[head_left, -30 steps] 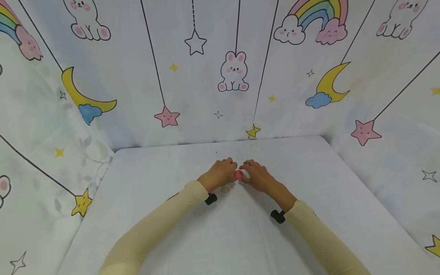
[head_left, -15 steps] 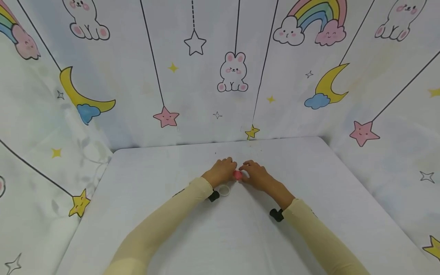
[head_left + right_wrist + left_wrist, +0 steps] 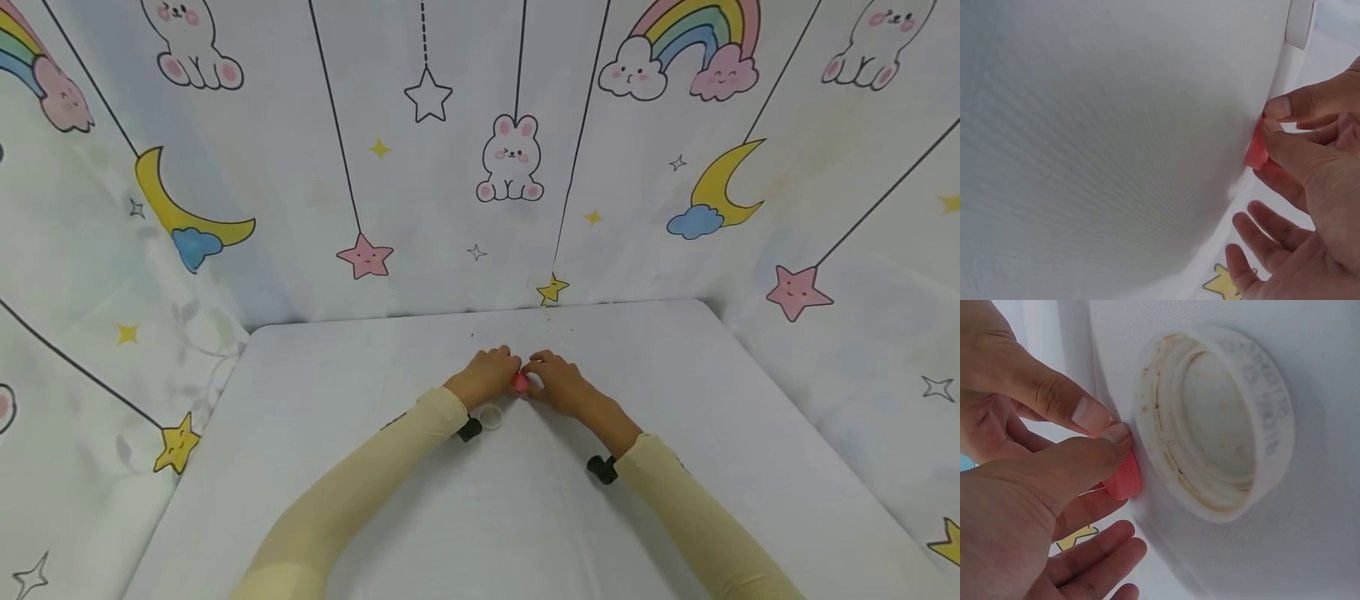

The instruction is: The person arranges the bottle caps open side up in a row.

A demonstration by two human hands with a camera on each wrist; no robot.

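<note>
Over the middle of the table, both hands meet at a small red ridged bottle cap (image 3: 520,382). My left hand (image 3: 483,377) pinches it, its thumb lying across the near side in the left wrist view. From the other side my right hand (image 3: 562,387) grips the same cap between thumb and index finger; its other fingers are spread apart in the right wrist view (image 3: 1279,250). Fingers hide much of the red cap (image 3: 1257,147). Close by the left wrist, a larger white cap (image 3: 1275,425) lies hollow side up, with printing on its side and brownish stains inside.
A white cloth covers the table (image 3: 487,517). Black wrist cameras sit under the left wrist (image 3: 469,429) and the right wrist (image 3: 602,469). A white fabric backdrop (image 3: 300,167) with cartoon drawings stands behind and on both sides.
The left forearm has shifted a little to the right. The red cap looked round before and now shows a narrower, turned shape between the fingers. The white cap has stayed on the table.
</note>
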